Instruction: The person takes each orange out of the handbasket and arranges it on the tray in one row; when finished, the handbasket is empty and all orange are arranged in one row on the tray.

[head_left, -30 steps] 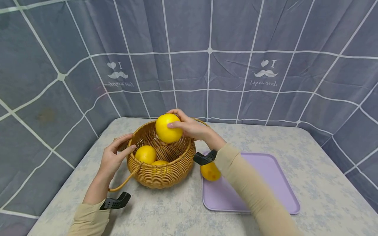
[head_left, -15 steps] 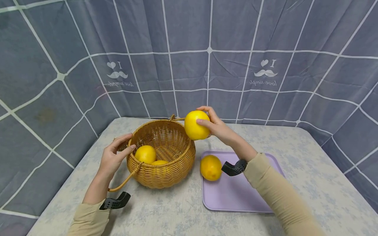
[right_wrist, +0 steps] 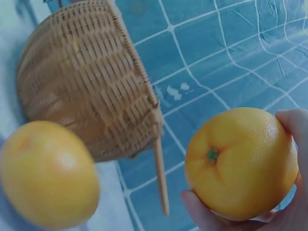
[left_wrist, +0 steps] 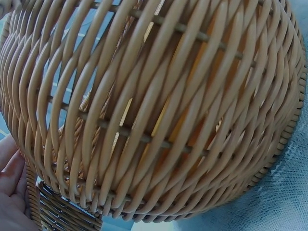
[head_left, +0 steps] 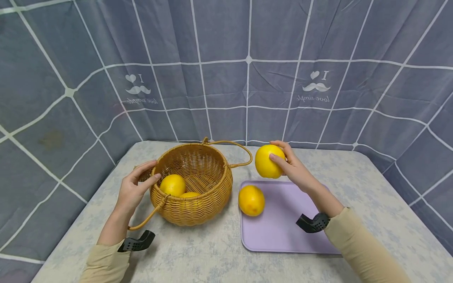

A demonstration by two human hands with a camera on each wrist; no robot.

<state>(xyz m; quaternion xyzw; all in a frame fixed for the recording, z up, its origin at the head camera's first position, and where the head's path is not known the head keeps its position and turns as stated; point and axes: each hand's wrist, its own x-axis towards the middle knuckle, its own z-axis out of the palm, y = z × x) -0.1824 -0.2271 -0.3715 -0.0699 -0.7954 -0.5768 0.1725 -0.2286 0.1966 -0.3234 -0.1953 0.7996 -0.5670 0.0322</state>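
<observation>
My right hand (head_left: pixel 296 169) holds a yellow citrus fruit (head_left: pixel 267 162) above the far edge of the lilac tray (head_left: pixel 290 232), thumb on its near side. In the right wrist view the held fruit (right_wrist: pixel 240 163) shows a green stem scar. Another yellow citrus fruit (head_left: pixel 251 200) rests at the tray's left end. My left hand (head_left: pixel 131 188) grips the left rim of the wicker basket (head_left: pixel 198 210). Inside the basket lie a yellow fruit (head_left: pixel 172 184) and a second one (head_left: pixel 190 194), partly hidden by the near rim. Basket weave (left_wrist: pixel 159 110) fills most of the left wrist view.
The basket's handles stick out, one (head_left: pixel 244 151) to the back right, the other (head_left: pixel 146 218) to the front left. A grey checked curtain (head_left: pixel 226 86) hangs behind the pale patterned table (head_left: pixel 198 251).
My right hand has carried the fruit from over the basket, rightward past its rim, to above the tray's far edge, lowering slightly at the end. My left hand has stayed on the basket.
</observation>
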